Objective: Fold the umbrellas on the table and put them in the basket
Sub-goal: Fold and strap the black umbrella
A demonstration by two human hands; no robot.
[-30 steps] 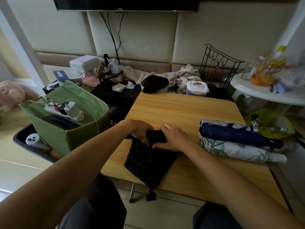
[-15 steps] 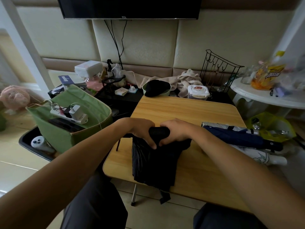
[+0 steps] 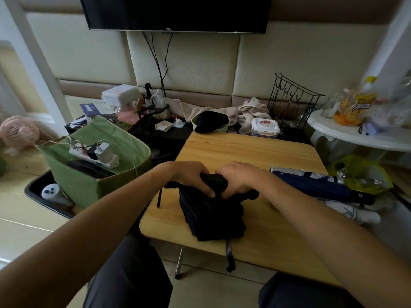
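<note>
A black umbrella [image 3: 213, 214] lies on the wooden table [image 3: 255, 152], its pleated canopy spread toward the front edge and a strap dangling over it. My left hand [image 3: 191, 175] and my right hand [image 3: 239, 180] both grip its dark upper end, fingers curled round it side by side. To the right lie a navy umbrella [image 3: 311, 187] and a white patterned umbrella [image 3: 353, 215], both folded. The green fabric basket [image 3: 124, 181] stands on the floor left of the table.
A white power strip with chargers [image 3: 95, 155] lies across the basket's top. Behind the table sit a green bowl with a black cloth [image 3: 210, 123], a wipes box [image 3: 264, 127] and a wire rack [image 3: 293, 101]. A white round table [image 3: 360, 136] stands at the right.
The black umbrella's canopy has been turned from slanting left to hanging straight toward the table's front edge, and my hands have closed in round its top. The view has tilted up slightly.
</note>
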